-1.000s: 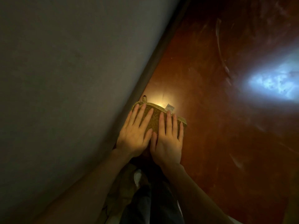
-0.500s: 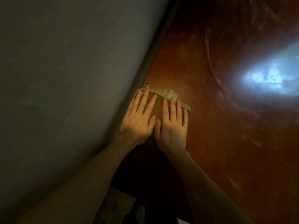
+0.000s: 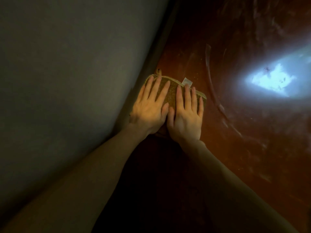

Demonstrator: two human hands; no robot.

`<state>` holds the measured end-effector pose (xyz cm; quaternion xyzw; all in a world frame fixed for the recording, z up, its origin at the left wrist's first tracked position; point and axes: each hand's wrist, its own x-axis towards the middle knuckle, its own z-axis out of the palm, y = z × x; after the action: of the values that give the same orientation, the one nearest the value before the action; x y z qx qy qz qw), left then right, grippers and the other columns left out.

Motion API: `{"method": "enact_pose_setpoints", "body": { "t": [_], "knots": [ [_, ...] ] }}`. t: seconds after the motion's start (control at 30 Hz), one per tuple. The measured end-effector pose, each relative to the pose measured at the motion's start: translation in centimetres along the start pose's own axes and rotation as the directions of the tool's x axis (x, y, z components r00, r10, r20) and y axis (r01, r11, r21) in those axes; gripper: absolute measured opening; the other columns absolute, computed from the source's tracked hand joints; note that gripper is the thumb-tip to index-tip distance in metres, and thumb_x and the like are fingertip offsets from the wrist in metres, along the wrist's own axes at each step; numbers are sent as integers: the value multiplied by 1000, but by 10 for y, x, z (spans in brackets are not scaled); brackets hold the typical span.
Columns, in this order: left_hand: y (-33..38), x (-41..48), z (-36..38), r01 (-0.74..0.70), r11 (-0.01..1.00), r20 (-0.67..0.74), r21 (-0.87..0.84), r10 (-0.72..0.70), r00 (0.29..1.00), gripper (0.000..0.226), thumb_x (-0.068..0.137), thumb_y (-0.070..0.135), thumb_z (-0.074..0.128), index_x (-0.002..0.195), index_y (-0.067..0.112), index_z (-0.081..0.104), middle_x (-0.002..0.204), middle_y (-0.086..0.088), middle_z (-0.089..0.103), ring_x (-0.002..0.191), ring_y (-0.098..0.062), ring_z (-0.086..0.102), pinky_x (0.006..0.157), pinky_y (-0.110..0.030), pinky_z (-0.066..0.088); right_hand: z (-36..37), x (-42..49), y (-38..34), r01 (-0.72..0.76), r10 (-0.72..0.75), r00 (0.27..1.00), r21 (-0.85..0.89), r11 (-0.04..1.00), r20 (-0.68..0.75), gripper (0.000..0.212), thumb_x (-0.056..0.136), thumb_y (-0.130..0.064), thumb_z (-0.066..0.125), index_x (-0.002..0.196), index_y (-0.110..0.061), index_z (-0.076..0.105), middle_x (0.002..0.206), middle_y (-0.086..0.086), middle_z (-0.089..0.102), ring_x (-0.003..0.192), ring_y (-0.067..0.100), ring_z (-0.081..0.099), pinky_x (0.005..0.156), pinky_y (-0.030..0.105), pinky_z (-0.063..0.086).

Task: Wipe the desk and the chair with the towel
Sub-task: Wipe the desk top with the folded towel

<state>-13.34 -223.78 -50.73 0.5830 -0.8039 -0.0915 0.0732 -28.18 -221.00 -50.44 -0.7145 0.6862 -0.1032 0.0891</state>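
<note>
A folded yellow-brown towel (image 3: 171,93) with a small white tag and a hanging loop lies flat on the glossy reddish-brown desk (image 3: 235,157), right beside the wall. My left hand (image 3: 149,106) presses on its left part with straight, spread fingers. My right hand (image 3: 186,113) presses flat on its right part, thumb next to the left thumb. Both hands cover most of the towel. No chair is in view.
A grey wall (image 3: 67,81) fills the left half and meets the desk along a dark slanting edge. A bright bluish light reflection (image 3: 274,81) shines on the desk at the right, with curved wipe streaks (image 3: 212,88) near it. The scene is dim.
Both hands have slid the towel forward along the wall edge, away from my body. My arms stretch out further, and the clothing seen below has left the view.
</note>
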Motion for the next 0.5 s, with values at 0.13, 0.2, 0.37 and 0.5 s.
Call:
{"method": "enact_pose_setpoints", "body": {
  "t": [0.13,0.2,0.37,0.5],
  "knots": [
    [-1,35,-1,-15,1000,-2,-1,15,1000,64,106,39,29,163,13,19,170,-17,14,159,-34,7,128,-50,15,-1,31,10,-4,4,1000,15,1000,-18,67,103,-39,32,164,-14,20,172,12,14,160,29,5,129,51,5],
    [-1,51,-1,-15,1000,-7,6,15,1000,64,106,40,29,163,14,19,171,-16,13,159,-33,7,128,-49,14,-2,46,15,2,-2,1000,13,1000,-27,67,103,-39,32,164,-14,20,171,13,14,159,29,6,129,51,5],
    [-2,85,-1,-18,999,0,39,18,1000,64,105,40,30,163,15,19,170,-16,15,158,-33,8,129,-47,13,0,77,26,-5,5,999,6,1000,-49,66,105,-39,33,164,-14,20,171,13,15,159,29,7,129,50,5],
    [-3,106,-4,-14,999,26,39,13,1000,65,105,41,29,164,16,15,171,-14,10,159,-31,4,129,-47,10,0,96,31,-10,11,998,15,1000,-56,65,106,-40,31,164,-15,19,171,12,14,159,28,6,129,50,4]
  ]
}}
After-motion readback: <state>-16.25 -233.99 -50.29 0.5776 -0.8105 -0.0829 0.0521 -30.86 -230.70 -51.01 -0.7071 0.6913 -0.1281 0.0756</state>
